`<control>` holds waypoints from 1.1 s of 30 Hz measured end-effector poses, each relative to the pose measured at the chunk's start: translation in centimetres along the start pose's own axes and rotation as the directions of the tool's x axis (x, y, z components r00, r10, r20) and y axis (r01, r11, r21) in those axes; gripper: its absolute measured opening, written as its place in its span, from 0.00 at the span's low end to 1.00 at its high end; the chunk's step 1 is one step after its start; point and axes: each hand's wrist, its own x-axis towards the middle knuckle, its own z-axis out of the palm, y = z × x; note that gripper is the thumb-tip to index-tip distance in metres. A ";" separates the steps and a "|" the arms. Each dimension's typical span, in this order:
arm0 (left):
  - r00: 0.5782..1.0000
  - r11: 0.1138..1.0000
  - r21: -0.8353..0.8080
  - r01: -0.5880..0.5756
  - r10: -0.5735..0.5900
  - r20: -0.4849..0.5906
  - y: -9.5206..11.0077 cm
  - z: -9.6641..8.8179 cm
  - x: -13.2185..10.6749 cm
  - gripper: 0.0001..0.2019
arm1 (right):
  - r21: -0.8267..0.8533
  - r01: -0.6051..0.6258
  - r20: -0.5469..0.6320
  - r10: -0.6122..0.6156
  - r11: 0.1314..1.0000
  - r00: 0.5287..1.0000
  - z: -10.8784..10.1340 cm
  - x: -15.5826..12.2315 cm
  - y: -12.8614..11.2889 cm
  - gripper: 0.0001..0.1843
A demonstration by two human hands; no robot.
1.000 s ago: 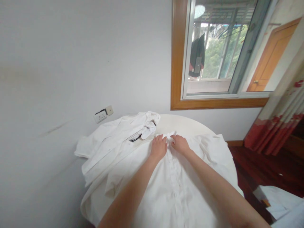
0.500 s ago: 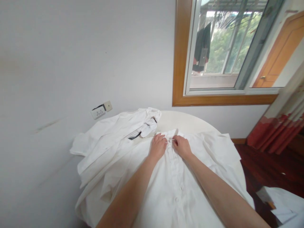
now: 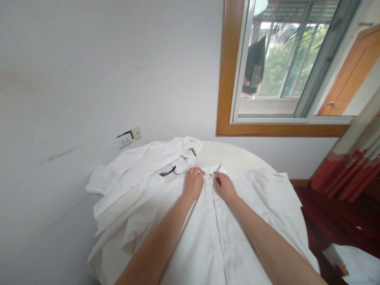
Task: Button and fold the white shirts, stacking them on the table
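Note:
A white button-up shirt (image 3: pixel 198 241) lies spread on a round white table (image 3: pixel 234 152), its collar toward the far side. Near the collar, my left hand (image 3: pixel 194 184) pinches the left front edge with bent fingers. My right hand (image 3: pixel 225 187) is closed on the opposite edge, thumb and index finger together at the cloth. A narrow dark line runs down the front between the two edges, with small buttons along it. Left of my hands lies a second white garment (image 3: pixel 139 160), bunched, with a black strip showing on it.
A wall socket (image 3: pixel 124 140) sits just beyond the table's left side. The wood-framed window (image 3: pixel 267 130) is ahead to the right, and a red and cream curtain (image 3: pixel 335 166) hangs farther right. White items (image 3: pixel 353 259) lie low at the bottom right.
My hands have shifted slightly left. The shirt's two front edges now show a line of separation running down between them, where the front looked overlapped before. The view has tilted up a little.

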 end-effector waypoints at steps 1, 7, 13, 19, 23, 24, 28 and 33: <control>1.000 1.000 -0.010 0.011 -0.011 0.012 0.2 -0.3 -0.1 0.12 | 0.014 -0.014 0.000 0.014 1.000 1.000 0.0 0.0 0.0 0.24; 0.995 0.995 -0.081 0.063 -0.056 0.079 1.4 -0.1 -1.0 0.10 | 0.014 0.022 -0.025 -0.021 1.000 0.999 -0.9 -0.3 -1.1 0.23; 0.989 0.985 -0.091 0.143 -0.139 0.050 1.8 1.3 -2.6 0.10 | -0.023 -0.006 0.008 0.006 1.000 1.000 -0.6 -0.5 -1.4 0.18; 0.994 0.991 -0.105 0.088 -0.093 -0.048 0.7 -0.3 -2.4 0.10 | -0.009 -0.030 -0.015 0.030 1.000 0.999 -0.2 -0.5 -0.9 0.14; 0.996 0.994 -0.082 0.076 -0.080 -0.049 -1.6 -0.4 -1.8 0.13 | 0.024 -0.016 -0.005 0.017 1.000 1.000 -0.1 -0.4 -0.8 0.12; 0.997 0.995 -0.072 0.072 -0.073 -0.025 -2.1 -0.1 -1.7 0.14 | 0.039 -0.021 -0.004 0.021 0.999 1.000 -0.1 -0.4 -0.8 0.12; 0.997 0.999 0.009 0.043 -0.043 0.058 -2.9 1.6 -1.9 0.16 | 0.103 -0.026 -0.015 0.028 0.994 1.000 0.0 -0.3 -0.5 0.12; 0.994 0.996 0.063 0.061 -0.066 0.085 -2.5 2.3 -2.0 0.20 | 0.144 -0.018 -0.054 0.026 0.989 0.998 0.2 -0.3 -0.1 0.12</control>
